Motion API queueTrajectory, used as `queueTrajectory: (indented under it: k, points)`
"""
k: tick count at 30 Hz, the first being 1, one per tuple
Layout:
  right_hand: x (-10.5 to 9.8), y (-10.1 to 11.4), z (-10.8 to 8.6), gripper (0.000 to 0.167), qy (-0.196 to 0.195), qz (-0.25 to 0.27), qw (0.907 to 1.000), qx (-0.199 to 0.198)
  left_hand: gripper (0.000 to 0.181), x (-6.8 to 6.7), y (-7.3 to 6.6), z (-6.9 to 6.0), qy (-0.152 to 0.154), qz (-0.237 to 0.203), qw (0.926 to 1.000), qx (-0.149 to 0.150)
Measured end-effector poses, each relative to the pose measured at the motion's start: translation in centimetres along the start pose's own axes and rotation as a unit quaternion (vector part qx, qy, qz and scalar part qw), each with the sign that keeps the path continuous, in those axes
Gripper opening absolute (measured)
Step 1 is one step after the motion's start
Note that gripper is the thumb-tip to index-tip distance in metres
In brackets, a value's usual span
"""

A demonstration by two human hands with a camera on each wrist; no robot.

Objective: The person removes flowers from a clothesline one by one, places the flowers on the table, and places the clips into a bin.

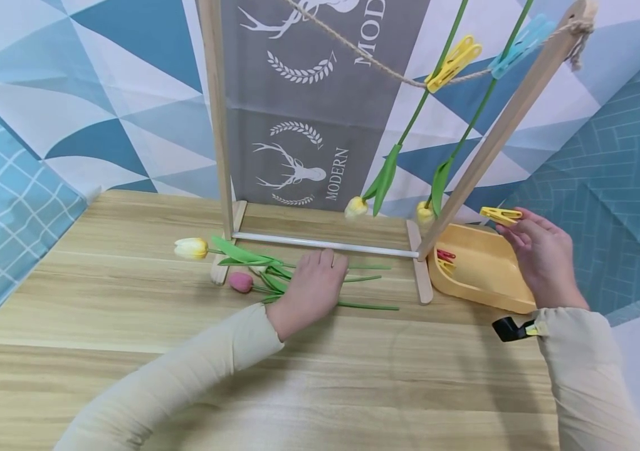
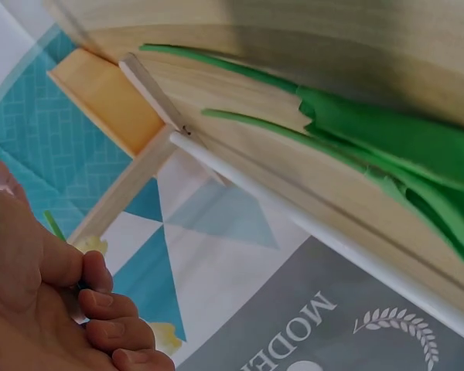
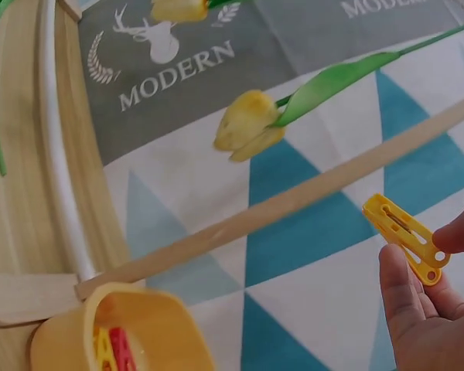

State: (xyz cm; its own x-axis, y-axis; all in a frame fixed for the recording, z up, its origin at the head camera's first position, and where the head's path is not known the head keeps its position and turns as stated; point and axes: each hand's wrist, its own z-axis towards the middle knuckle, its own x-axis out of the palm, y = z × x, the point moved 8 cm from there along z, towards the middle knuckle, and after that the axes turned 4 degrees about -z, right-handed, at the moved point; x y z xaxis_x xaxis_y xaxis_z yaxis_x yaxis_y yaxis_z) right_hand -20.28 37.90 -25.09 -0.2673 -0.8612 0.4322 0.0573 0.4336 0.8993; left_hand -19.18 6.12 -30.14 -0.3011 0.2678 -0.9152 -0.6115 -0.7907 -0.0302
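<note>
My left hand (image 1: 313, 285) reaches over several artificial tulips lying on the table and pinches one green stem (image 2: 54, 224) between thumb and curled fingers. Left of that hand lie a white-and-yellow tulip (image 1: 191, 248) and a pink tulip (image 1: 241, 282); their stems stick out to its right. My right hand (image 1: 545, 247) holds a yellow clothespin (image 3: 406, 239) between thumb and fingers, raised above the orange bin (image 1: 486, 299). Two yellow tulips (image 1: 356, 207) hang head-down from a rope (image 1: 353, 49), held by a yellow clothespin (image 1: 455, 62) and a blue clothespin (image 1: 523, 45).
A wooden frame's right post (image 1: 500, 141) and left post (image 1: 215, 119) carry the rope; a white rod (image 1: 325, 243) joins their feet. Red and yellow clothespins (image 1: 446, 255) lie in the bin. Patterned cloth backs the table (image 1: 353, 388). A black object (image 1: 510, 329) sits at my right sleeve.
</note>
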Motion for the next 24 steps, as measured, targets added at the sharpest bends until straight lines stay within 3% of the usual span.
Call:
queueTrajectory:
  k: [5, 12, 20, 24]
  points:
    - [-0.9, -1.0, 0.4, 0.019, -0.014, -0.013, 0.9996, 0.018, 0.015, 0.5, 0.0, -0.5, -0.003, 0.0, 1.0, -0.008]
    - [-1.8, -2.1, 0.8, 0.017, -0.025, -0.029, 0.9988, 0.031, 0.008, 1.3, 0.2, -1.1, 0.021, -0.013, 0.9994, -0.023]
    - [-2.1, -3.3, 1.1, 0.019, -0.025, -0.019, 0.9983, 0.049, 0.014, 1.5, 0.2, -1.6, 0.01, -0.012, 0.9997, -0.021]
    - [-2.1, -3.9, 1.2, 0.019, -0.019, -0.014, 0.9982, 0.055, 0.014, 2.1, 0.1, -2.0, 0.04, -0.02, 0.9986, -0.027]
